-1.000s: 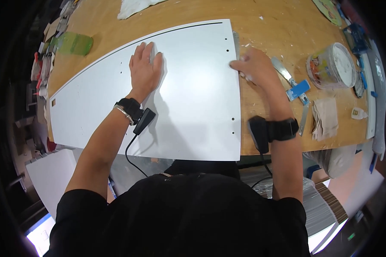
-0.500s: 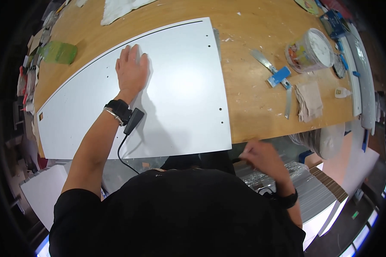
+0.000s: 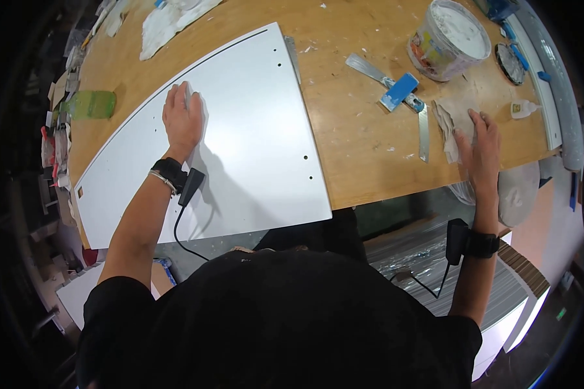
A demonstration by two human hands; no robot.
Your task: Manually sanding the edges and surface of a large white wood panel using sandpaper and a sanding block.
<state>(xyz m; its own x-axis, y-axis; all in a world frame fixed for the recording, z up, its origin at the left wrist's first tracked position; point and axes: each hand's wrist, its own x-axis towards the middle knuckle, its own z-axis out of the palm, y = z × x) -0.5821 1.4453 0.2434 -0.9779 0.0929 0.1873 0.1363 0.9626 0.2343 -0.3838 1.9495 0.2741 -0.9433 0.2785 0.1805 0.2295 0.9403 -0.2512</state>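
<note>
Left hand flat on panel, grip released. Right hand at cloth; can't tell grip. Scraper, blue block, tub nearby.

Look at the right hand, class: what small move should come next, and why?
Probably closing the right hand on the beige cloth: its thumb and fingers are spread apart over the cloth, which lies on the wooden table, while the left hand rests on the white panel.
</note>
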